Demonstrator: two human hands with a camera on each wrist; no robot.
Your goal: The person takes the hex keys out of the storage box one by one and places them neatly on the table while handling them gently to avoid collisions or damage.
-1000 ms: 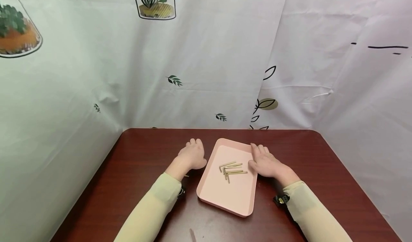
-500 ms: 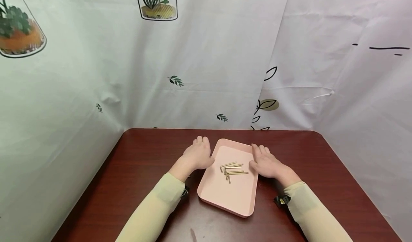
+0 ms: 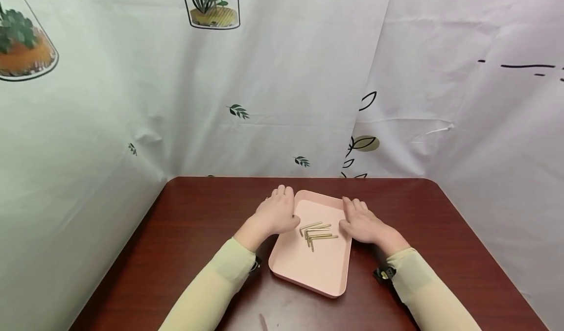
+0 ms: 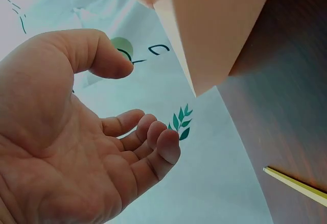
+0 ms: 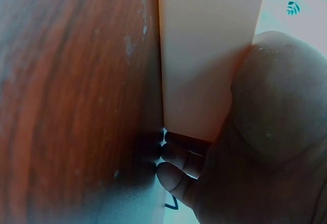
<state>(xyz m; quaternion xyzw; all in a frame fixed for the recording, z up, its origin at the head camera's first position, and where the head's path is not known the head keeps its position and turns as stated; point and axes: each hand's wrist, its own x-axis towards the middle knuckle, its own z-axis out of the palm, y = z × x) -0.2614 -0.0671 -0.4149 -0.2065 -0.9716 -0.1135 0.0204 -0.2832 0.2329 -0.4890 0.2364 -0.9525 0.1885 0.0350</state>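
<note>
A pink tray (image 3: 308,272) lies on the table, turned slightly askew. Several gold L-shaped hex keys (image 3: 315,235) are grouped in its middle. My right hand (image 3: 363,223) grips the tray's right side near the far corner, thumb over the rim; in the right wrist view its fingertips (image 5: 173,178) show past the end of the tray wall. My left hand (image 3: 277,213) hovers at the tray's left rim. The left wrist view has this hand with relaxed, slightly bent fingers, nothing held, and a gap to the tray wall (image 4: 219,30).
Another gold rod (image 4: 296,185), probably a hex key, lies on the table outside the tray's left side. The brown table (image 3: 198,213) meets white patterned cloth (image 3: 273,76) at the back and sides. A dark mark (image 3: 263,321) shows at the near edge.
My left hand has moved right, from beside the tray to its left rim. The right hand, the tray and the hex keys have stayed in place.
</note>
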